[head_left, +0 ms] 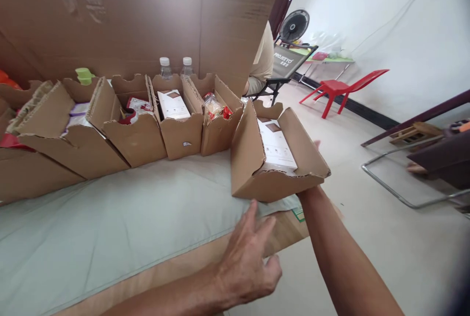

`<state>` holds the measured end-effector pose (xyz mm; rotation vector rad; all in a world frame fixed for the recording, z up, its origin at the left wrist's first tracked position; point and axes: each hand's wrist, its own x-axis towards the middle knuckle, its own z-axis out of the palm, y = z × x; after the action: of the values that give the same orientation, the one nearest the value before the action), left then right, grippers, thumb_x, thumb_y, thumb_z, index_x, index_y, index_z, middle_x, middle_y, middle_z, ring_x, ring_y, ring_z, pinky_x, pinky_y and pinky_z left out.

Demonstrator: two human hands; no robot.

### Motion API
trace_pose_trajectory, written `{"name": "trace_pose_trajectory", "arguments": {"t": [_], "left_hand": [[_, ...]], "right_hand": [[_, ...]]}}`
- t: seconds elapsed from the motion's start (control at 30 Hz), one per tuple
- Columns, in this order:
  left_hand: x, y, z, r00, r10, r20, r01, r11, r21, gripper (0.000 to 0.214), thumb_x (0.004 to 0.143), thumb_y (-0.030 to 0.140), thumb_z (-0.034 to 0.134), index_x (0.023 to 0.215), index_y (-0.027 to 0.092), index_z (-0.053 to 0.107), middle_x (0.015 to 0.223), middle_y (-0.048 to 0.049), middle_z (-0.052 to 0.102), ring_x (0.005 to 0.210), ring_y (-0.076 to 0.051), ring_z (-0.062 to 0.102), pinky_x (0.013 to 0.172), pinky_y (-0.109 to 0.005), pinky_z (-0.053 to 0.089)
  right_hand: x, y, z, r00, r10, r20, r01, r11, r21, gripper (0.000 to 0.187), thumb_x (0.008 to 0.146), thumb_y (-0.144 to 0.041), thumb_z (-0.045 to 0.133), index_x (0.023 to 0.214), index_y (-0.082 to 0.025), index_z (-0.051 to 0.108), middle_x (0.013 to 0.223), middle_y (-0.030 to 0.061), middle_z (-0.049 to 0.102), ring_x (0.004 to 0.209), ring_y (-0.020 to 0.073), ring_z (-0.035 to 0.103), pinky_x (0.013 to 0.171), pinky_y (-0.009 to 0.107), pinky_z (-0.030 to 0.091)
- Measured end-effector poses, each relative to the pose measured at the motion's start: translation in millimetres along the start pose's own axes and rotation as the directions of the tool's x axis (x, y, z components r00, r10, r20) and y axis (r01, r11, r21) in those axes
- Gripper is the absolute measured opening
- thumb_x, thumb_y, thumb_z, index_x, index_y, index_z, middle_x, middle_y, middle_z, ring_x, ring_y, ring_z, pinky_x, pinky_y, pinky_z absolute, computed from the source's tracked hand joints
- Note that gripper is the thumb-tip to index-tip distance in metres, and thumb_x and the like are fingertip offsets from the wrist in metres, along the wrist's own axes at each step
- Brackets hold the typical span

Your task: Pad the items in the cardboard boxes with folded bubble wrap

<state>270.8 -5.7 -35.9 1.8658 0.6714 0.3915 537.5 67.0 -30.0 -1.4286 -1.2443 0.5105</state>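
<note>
At the right end of the table, an open-topped cardboard box sits tilted, with a white printed carton inside it. My right hand grips this box from its right side and underneath; most of the hand is hidden, though a fingertip shows past the right wall. In front of the box, my left hand is open with its fingers spread, slightly blurred and holding nothing. To the left stands another cardboard box with a similar white carton in it.
A row of several cardboard boxes lines the pale cloth before a tall cardboard panel. Two clear bottles stand behind them. A seated person, a folding chair, a fan and a red chair are beyond.
</note>
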Motion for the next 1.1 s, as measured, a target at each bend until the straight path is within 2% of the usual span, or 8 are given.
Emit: {"name": "trace_pose_trajectory", "arguments": {"t": [0.07, 0.13, 0.2, 0.3, 0.5, 0.6, 0.77, 1.1], "left_hand": [[-10, -11, -17.2, 0.999, 0.035, -0.037, -0.032, 0.997, 0.066, 0.070, 0.075, 0.013, 0.065, 0.145, 0.017, 0.061, 0.175, -0.0192, 0.023, 0.159, -0.043, 0.029, 0.126, -0.061, 0.037], [-15, -22, -34.5, 0.988, 0.055, -0.143, -0.037, 0.991, 0.126, 0.067, 0.078, 0.013, 0.062, 0.145, 0.020, 0.060, 0.172, -0.0168, 0.032, 0.157, -0.040, 0.034, 0.126, -0.061, 0.037], [-8, -31, -48.3, 0.969, 0.039, -0.243, -0.005, 0.990, 0.141, 0.075, 0.081, 0.016, 0.060, 0.155, 0.019, 0.048, 0.171, -0.0168, 0.034, 0.158, -0.038, 0.034, 0.126, -0.062, 0.035], [25, -32, -55.3, 0.966, 0.042, -0.254, -0.010, 0.992, 0.125, 0.091, 0.081, 0.021, 0.059, 0.165, 0.014, 0.026, 0.174, -0.0193, 0.026, 0.161, -0.037, 0.026, 0.128, -0.060, 0.034], [79, -26, -50.4, 0.982, 0.115, -0.153, -0.084, 0.977, 0.195, 0.098, 0.078, 0.022, 0.058, 0.164, 0.000, 0.017, 0.173, -0.0262, 0.022, 0.162, -0.036, 0.022, 0.132, -0.053, 0.028], [67, -45, -55.3, 0.983, 0.123, -0.137, -0.079, 0.953, 0.291, 0.092, 0.081, 0.020, 0.059, 0.165, 0.007, 0.023, 0.172, -0.0244, 0.029, 0.160, -0.037, 0.030, 0.129, -0.058, 0.031], [29, -81, -58.4, 0.981, 0.170, -0.094, -0.102, 0.861, 0.498, 0.061, 0.085, 0.021, 0.061, 0.145, 0.012, 0.057, 0.163, -0.0229, 0.046, 0.154, -0.040, 0.040, 0.124, -0.067, 0.035], [26, -81, -50.8, 0.969, 0.216, -0.118, -0.113, 0.814, 0.569, 0.050, 0.081, 0.020, 0.066, 0.131, 0.016, 0.068, 0.156, -0.0198, 0.055, 0.151, -0.039, 0.045, 0.125, -0.067, 0.034]], "right_hand": [[-28, 2, -4, 0.998, 0.022, -0.058, -0.016, 0.995, 0.098, 0.072, 0.099, -0.081, 0.020, 0.135, -0.038, 0.066, 0.137, 0.0052, 0.070, 0.135, 0.0327, 0.061, 0.106, 0.051, 0.057], [-59, 6, -5, 0.996, 0.060, -0.068, -0.048, 0.984, 0.172, 0.070, 0.091, -0.084, 0.046, 0.137, -0.036, 0.064, 0.139, 0.0063, 0.069, 0.138, 0.0350, 0.059, 0.109, 0.052, 0.054], [-82, 10, -1, 0.993, 0.119, -0.019, -0.115, 0.985, 0.131, 0.079, 0.074, -0.081, 0.074, 0.135, -0.031, 0.066, 0.137, 0.0098, 0.070, 0.136, 0.0381, 0.060, 0.110, 0.052, 0.053], [-87, 11, 9, 0.979, 0.197, 0.049, -0.197, 0.980, -0.011, 0.075, 0.063, -0.072, 0.090, 0.118, -0.024, 0.072, 0.122, 0.0132, 0.076, 0.122, 0.0400, 0.067, 0.103, 0.053, 0.057], [-40, 8, 4, 0.977, 0.184, 0.111, -0.188, 0.982, 0.030, 0.063, 0.068, -0.067, 0.088, 0.109, -0.022, 0.072, 0.113, 0.0110, 0.079, 0.109, 0.0360, 0.073, 0.095, 0.050, 0.060], [-13, 13, -1, 0.977, 0.160, 0.141, -0.170, 0.983, 0.067, 0.066, 0.066, -0.063, 0.090, 0.115, -0.022, 0.071, 0.120, 0.0101, 0.078, 0.116, 0.0349, 0.070, 0.101, 0.049, 0.058], [34, 29, 3, 0.980, 0.125, 0.153, -0.141, 0.984, 0.104, 0.071, 0.065, -0.057, 0.091, 0.122, -0.023, 0.067, 0.129, 0.0101, 0.074, 0.127, 0.0322, 0.065, 0.109, 0.047, 0.053], [106, 41, 27, 0.977, 0.088, 0.194, -0.098, 0.994, 0.042, 0.068, 0.062, -0.049, 0.087, 0.121, -0.021, 0.067, 0.131, 0.0115, 0.073, 0.129, 0.0318, 0.062, 0.112, 0.048, 0.049]]}}
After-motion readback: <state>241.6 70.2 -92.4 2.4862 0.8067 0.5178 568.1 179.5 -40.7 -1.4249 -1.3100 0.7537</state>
